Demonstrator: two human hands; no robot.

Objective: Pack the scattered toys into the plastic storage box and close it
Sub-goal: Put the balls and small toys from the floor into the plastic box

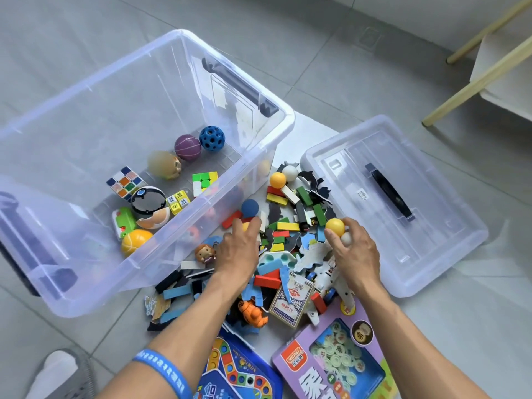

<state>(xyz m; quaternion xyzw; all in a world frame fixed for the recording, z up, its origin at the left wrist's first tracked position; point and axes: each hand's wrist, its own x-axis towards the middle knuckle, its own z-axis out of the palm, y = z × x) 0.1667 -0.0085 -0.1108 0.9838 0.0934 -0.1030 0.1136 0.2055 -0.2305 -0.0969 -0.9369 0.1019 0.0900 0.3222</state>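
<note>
On the floor's toy pile point(290, 234) my right hand point(355, 251) grips a yellow ball point(334, 226) and a white ball point(346, 239), my left hand point(240, 249) curls over another yellow ball point(245, 226), with the storage box point(86, 295) open beyond-left, its lid point(449, 254) right.

Storage box point(86, 116) left, lid point(431, 254) right, toy pile point(290, 226) between; balls point(187, 147) in box.

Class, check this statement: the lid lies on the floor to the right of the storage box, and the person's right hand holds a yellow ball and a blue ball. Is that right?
Not quite. The head view shows the right hand holding a yellow ball and a white ball, not a blue one. The rest stands: the lid lies on the floor to the right of the storage box.
</note>
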